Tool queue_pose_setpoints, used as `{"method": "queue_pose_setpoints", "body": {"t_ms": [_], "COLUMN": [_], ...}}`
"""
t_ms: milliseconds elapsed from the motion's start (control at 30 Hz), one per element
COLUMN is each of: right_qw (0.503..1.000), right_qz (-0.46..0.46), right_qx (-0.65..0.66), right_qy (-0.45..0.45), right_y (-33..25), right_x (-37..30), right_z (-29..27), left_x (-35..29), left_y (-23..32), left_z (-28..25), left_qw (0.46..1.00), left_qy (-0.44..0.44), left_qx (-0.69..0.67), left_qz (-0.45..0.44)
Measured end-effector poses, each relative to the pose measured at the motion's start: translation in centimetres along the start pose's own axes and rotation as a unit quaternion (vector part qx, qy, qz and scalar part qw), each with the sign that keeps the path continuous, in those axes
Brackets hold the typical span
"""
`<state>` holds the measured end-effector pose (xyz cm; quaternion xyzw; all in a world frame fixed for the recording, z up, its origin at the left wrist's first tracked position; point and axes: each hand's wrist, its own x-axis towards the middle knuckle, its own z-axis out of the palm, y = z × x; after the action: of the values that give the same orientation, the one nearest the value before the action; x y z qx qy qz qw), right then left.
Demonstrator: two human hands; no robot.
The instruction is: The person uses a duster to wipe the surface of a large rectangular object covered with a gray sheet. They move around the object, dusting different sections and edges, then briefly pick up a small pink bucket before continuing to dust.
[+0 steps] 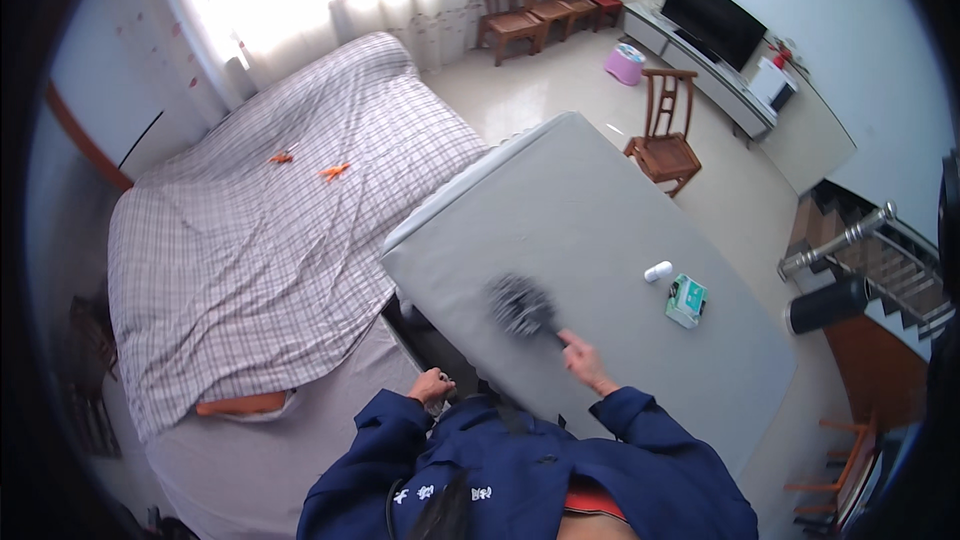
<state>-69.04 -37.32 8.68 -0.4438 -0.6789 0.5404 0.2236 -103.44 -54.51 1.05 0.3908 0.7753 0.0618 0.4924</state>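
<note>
A grey fluffy duster (519, 305) lies with its head against the grey-covered table (600, 210). Its dark handle is gripped by my right hand (583, 360), the index finger laid along it. My left hand (432, 387) is curled closed close to my body, beside the gap between table and sofa; what it holds, if anything, is hidden. Farther right on the table stand a green and white tissue pack (687, 301) and a small white bottle (658, 271), both apart from my hands.
A checked cloth (290, 240) drapes the sofa on the left, with two small orange things (335, 172) on it. A wooden chair (663, 145) stands past the table's far right side. Beyond are a purple stool (626, 64) and a television (714, 18). A stair railing (840, 240) rises at right.
</note>
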Motion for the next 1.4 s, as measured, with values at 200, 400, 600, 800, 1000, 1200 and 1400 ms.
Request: {"method": "queue_pose_setpoints", "body": {"t_ms": [200,400,600,800,1000,1200,1400], "right_qw": [0.922,0.953,0.989,0.944,0.994,0.927,0.888], "right_qz": [0.244,-0.012,-0.031,-0.091,0.039,0.164,0.203], "right_qx": [-0.01,-0.161,-0.141,-0.166,0.06,0.115,0.026], "right_qy": [0.3,0.257,-0.027,-0.27,-0.081,0.317,0.412], "right_y": [6.3,5.6,-1.3,-3.3,-1.7,2.8,6.5], "right_x": [7.2,8.4,4.5,0.1,2.0,9.1,14.8], "right_z": [-7.1,0.9,10.9,11.8,5.0,-5.8,-4.3], "left_x": [-3.5,-9.4,-13.3,-11.7,-5.5,-0.8,-0.7], "left_y": [-3.6,-9.7,-14.4,-13.6,-8.4,-3.7,-5.6], "left_z": [0.7,0.6,2.1,5.1,2.1,-4.3,-7.2], "left_qw": [0.997,0.973,0.95,0.953,0.98,0.993,0.992], "left_qy": [0.024,0.108,0.148,0.066,0.012,0.09,0.107], "left_qx": [-0.041,-0.151,-0.153,-0.155,-0.106,-0.069,-0.057], "left_qz": [-0.068,-0.136,-0.227,-0.253,-0.167,-0.042,-0.04]}}
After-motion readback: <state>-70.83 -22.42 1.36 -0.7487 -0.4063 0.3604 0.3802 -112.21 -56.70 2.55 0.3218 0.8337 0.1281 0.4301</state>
